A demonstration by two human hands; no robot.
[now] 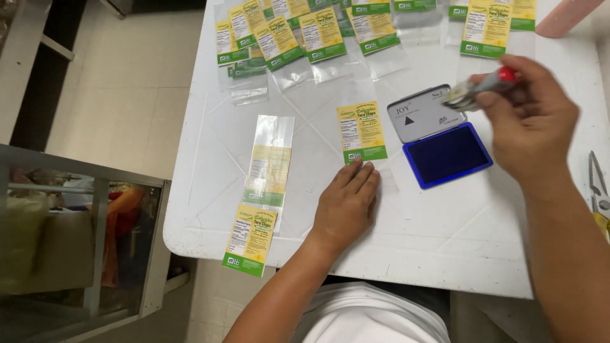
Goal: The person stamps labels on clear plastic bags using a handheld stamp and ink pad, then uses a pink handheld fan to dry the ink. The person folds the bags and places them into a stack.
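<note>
Blue ink pad (pixel 447 154) sits open on the white counter (pixel 445 241), its grey lid (pixel 424 113) folded back, and above it the right hand (pixel 532 121) has its grip closed around a small stamp (pixel 478 87) with a red end, held tilted and blurred just over the lid. Down at the near side, the left hand (pixel 346 204) lies flat, fingers together and holding nothing, fingertips touching the lower edge of a clear plastic sleeve with a yellow-and-green label (pixel 361 132), pinning it just left of the pad.

That sleeve looks thin, feather-light and slippery; I'd judge it slides at the slightest nudge, so pressing it down flat by an edge, clear of the label, seems the sound way to hold it. The stamp looks rigid and light, best pinched along its body, well away from the inked face.

Further left, two more labelled sleeves (pixel 260 190) lie end to end, the nearer one hanging over the counter's edge. A whole spread of labelled sleeves (pixel 305 35) fans out along the far side. Scissors (pixel 597 190) peek in at the right edge, and a pink thing (pixel 569 14) lies at the far right corner.
</note>
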